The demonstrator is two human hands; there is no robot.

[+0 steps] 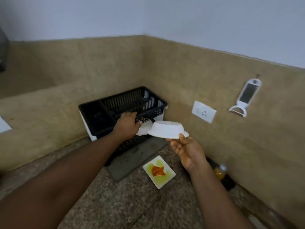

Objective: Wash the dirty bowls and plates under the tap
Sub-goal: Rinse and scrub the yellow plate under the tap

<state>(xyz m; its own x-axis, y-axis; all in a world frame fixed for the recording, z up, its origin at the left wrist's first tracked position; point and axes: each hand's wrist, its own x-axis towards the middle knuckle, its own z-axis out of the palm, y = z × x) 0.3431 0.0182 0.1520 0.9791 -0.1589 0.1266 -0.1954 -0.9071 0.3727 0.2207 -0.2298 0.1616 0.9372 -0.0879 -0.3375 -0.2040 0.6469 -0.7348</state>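
Note:
My right hand (186,149) holds a white bowl (166,129) upside down by its rim, just in front of the black dish rack (105,111) in the corner. Over the rack's front edge, my left hand (127,126) grips another white dish (142,129), mostly hidden behind the hand and the bowl. A white square plate (170,176) smeared with yellow oil and an orange food scrap lies on the speckled counter (115,205) below my right hand.
A grey mat (132,159) lies under the rack's front. A yellow-filled bottle (220,172) stands against the right wall. On that wall are a white socket (204,111) and a hanging white peeler-grater (246,97). No tap or sink is in view.

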